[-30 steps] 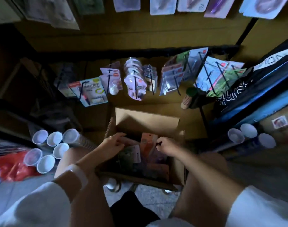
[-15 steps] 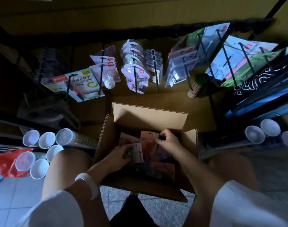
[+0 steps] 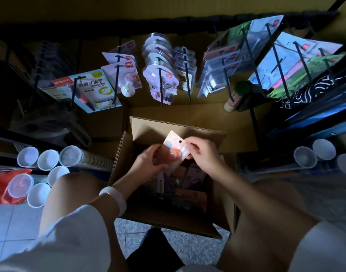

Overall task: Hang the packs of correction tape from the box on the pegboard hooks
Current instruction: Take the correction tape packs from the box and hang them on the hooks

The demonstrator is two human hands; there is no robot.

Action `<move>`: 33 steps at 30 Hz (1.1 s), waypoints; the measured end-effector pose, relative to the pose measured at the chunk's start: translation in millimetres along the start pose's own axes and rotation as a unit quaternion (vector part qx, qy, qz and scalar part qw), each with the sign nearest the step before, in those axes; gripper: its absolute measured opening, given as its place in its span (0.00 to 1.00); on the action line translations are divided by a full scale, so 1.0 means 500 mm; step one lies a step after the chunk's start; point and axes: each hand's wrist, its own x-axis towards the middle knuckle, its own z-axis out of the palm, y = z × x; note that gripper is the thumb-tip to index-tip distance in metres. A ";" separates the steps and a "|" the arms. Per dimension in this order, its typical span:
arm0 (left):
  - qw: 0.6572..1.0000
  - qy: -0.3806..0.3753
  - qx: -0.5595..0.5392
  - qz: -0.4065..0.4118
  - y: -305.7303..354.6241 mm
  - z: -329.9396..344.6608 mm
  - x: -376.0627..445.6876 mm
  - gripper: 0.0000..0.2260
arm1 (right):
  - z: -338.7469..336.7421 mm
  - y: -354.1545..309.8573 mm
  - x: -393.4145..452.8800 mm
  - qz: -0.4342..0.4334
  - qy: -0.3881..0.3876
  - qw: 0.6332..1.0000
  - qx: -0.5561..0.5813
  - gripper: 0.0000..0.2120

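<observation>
One orange pack point(image 3: 173, 149) is held above the open cardboard box point(image 3: 127, 154), between two hands; the left hand point(image 3: 148, 160) curls its fingers round the pack's lower end; the right hand point(image 3: 202, 154) pinches its upper right edge; more packs point(image 3: 180, 181) lie inside the box, too dim to count; six white cups point(image 3: 48, 160) stand at left; hooks point(image 3: 160, 89) above carry other goods.

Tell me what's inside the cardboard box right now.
The cardboard box holds more carded packs, purple and orange, loosely piled. Both hands grip one orange pack above them, covering some; the bottom is too dark to see.
</observation>
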 end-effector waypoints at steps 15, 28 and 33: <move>0.932 -0.029 0.290 0.214 0.061 -0.124 -0.047 0.10 | 0.122 0.108 -0.033 0.197 -0.163 0.951 -0.175 0.21; 0.816 -0.306 0.491 0.005 0.019 0.012 -0.016 0.16 | 0.126 0.106 -0.008 0.127 -0.341 0.847 -0.387 0.17; 0.871 -0.237 0.430 -0.003 -0.001 0.032 -0.017 0.22 | 0.171 0.125 -0.024 -0.010 -0.307 0.832 -0.461 0.24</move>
